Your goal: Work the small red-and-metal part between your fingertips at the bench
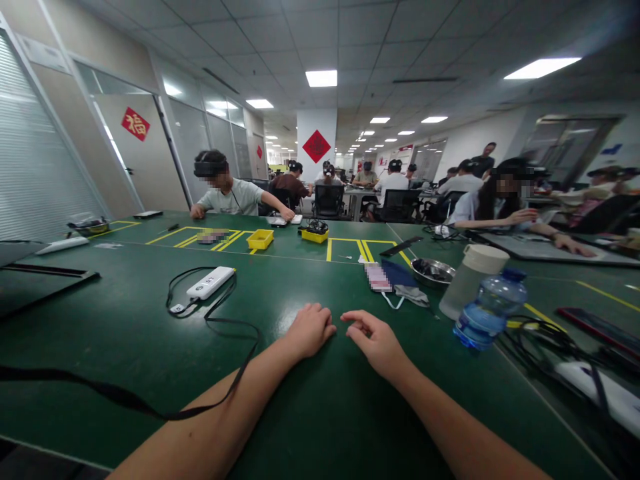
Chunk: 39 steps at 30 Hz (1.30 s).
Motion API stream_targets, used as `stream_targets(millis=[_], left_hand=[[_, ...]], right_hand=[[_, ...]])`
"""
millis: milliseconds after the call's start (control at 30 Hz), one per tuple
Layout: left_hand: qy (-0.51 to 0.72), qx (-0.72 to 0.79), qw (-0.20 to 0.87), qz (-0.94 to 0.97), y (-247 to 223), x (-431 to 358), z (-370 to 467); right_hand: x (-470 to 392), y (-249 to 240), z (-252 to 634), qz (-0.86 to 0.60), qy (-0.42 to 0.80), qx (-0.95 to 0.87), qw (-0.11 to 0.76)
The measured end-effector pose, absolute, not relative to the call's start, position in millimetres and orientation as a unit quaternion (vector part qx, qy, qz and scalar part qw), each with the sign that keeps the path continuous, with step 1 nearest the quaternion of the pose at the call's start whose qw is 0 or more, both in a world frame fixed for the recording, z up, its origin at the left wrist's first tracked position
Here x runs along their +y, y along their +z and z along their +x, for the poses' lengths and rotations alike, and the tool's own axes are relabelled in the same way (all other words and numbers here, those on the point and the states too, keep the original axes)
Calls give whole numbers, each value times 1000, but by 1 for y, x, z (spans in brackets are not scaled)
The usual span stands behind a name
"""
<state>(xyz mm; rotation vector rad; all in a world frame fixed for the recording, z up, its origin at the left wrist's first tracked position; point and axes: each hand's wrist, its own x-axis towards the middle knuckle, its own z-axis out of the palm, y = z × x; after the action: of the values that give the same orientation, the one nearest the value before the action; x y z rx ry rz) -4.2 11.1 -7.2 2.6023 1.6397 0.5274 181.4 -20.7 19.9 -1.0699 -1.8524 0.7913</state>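
At rest at a green tabletop (350, 417), by the look of it between actions, with nothing visible in either grasp. On the left, low against the surface with left hand (311, 328), knuckles up and fingers loosely curled; cannot tell, with the underside hidden, how tightly. Just beside it, not touching, with right hand (375, 339) turned palm inward, thumb and forefinger parted around bare air; cannot tell whether resting on the tabletop or just above it.

Needed for any grasp from this pose, in judgement: fingers spread wider and a forward reach, clear of the black cord (145, 403) draped across the left forearm.

Directly beneath both hands, the tabletop. Ahead and to the left of the left hand, apart from it, a white device (211, 284) wired to a cable. Beyond the right hand, near a metal bowl (429, 279), a gray cloth (413, 295); farther right, a blue-capped bottle (493, 310) beside a frosted jug (463, 287). Across the table, near a yellow tray (263, 244), a person in a light shirt (240, 198), one arm extended.
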Motion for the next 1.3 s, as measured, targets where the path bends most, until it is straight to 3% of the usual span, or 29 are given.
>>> stream_targets(millis=[267,433,533,867,1033,1300], left_hand=[[131,709,-32,693,-3,58,-144],[162,746,-77,642,-3,50,-217],[204,735,-52,645,-4,48,-223],[166,697,-12,697,-13,46,-125],[203,566,-5,799,-12,12,-50],[286,505,200,789,-14,-17,46]], right_hand=[[-21,22,184,-432,323,-744,394],[-18,18,185,-431,332,-748,380],[-18,17,186,-436,333,-751,366],[-20,20,183,-434,349,-756,344],[-18,16,184,-431,337,-766,339],[-7,10,189,-477,277,-744,378]])
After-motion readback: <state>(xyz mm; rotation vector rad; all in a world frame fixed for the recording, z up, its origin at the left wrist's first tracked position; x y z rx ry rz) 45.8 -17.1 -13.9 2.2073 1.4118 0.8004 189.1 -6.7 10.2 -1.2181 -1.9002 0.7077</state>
